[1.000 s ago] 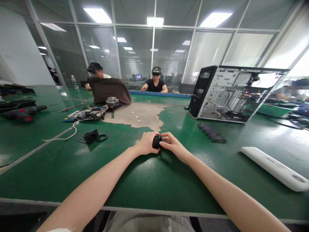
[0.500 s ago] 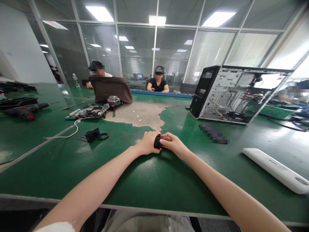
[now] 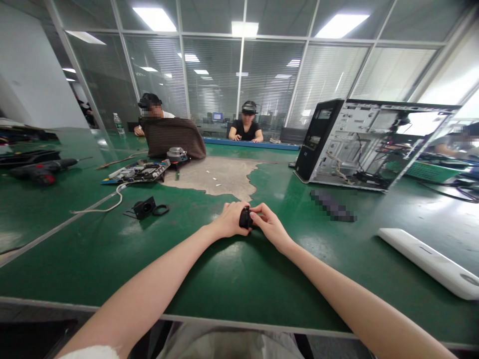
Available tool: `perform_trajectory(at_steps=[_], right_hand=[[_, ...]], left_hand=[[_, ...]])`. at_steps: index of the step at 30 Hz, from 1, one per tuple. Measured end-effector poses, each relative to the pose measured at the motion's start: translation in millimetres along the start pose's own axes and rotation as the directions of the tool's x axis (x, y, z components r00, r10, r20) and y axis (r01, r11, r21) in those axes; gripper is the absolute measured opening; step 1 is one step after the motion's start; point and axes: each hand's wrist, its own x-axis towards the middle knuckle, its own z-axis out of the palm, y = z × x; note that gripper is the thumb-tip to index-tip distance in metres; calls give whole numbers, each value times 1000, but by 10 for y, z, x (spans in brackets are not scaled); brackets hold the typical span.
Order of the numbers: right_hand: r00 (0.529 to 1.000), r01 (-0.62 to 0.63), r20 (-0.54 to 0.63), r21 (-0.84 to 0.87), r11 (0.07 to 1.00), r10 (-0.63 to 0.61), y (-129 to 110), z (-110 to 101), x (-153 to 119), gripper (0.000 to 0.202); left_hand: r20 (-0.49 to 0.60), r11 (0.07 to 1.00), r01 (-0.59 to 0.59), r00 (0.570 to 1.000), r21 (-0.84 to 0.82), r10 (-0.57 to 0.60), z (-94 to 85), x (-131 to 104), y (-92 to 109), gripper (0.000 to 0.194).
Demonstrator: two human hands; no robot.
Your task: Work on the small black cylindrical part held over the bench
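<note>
As left hand (image 3: 231, 218) and right hand (image 3: 271, 225) grip it, the black part (image 3: 245, 218) looks upright.

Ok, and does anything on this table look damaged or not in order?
Yes. The green tabletop has a ragged beige patch in its middle, where the coating looks worn away. The computer case on the right stands open-sided, perhaps on purpose.

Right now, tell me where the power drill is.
In the head view, the power drill lies at the far left of the green table, left of the circuit board.
</note>
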Motion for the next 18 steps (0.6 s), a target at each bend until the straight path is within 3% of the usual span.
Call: perform_trajectory(at_steps=[7,12,18], right_hand=[[990,-121,77,70,990,115,12,-52,47,23],[988,-49,148,70,996,39,-58,-81,5,27],[993,-72,102,55,996,66,-9,-62,39,22]], left_hand=[[-3,1000,-14,1000,3,14,9,1,-7,56],[2,1000,-7,1000,4,7,-6,-12,4,56],[10,1000,10,1000,10,-11,-11,-4,18,55]])
